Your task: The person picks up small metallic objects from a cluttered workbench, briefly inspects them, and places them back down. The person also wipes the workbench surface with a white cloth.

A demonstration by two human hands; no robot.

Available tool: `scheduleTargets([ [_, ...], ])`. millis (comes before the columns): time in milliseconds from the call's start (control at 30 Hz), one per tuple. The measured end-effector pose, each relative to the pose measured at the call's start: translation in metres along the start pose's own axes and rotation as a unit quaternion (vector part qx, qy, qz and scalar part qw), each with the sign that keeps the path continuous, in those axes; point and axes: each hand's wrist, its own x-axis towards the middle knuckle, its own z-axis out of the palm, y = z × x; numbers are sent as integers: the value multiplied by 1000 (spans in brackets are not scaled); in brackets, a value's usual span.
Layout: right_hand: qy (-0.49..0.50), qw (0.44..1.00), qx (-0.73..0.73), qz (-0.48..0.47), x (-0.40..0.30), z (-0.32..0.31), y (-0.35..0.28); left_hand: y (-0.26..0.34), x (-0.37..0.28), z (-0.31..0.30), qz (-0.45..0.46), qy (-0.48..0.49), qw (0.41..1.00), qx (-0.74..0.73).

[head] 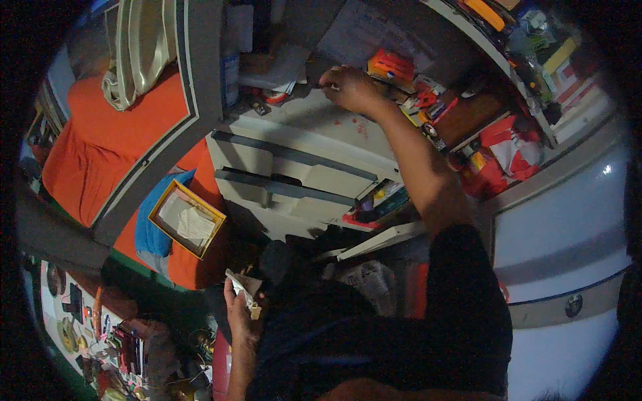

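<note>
In my left hand (pixel 239 312), low in the view near my dark shirt, is a folded piece of pale paper or wrapper (pixel 246 289); what lies inside it is too dim to make out. My right hand (pixel 351 90) reaches out over the light top of a drawer cabinet (pixel 321 118), fingers curled together. A tiny pale spot shows at its fingertips, but whether they hold something is unclear. Reddish crumbs or marks (pixel 360 128) dot the cabinet top below my right wrist. Right of that hand sits an orange-red packet (pixel 391 69).
Papers (pixel 276 70) and a red roll of tape (pixel 274 96) lie left of my right hand. An open yellow-edged box (pixel 165 208) with papers rests on a blue cushion (pixel 153 235). One lower drawer (pixel 383 238) juts out. A cluttered surface (pixel 113 321) stands lower left.
</note>
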Motion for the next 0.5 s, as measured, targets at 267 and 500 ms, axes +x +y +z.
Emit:
scheduleTargets([
  [267, -5, 793, 581, 184, -35, -47, -24, 2, -9, 4, 18, -6, 1000, 16],
  [500, 23, 661, 734, 156, -65, -69, -58, 3, -19, 1, 19, -15, 999, 25],
])
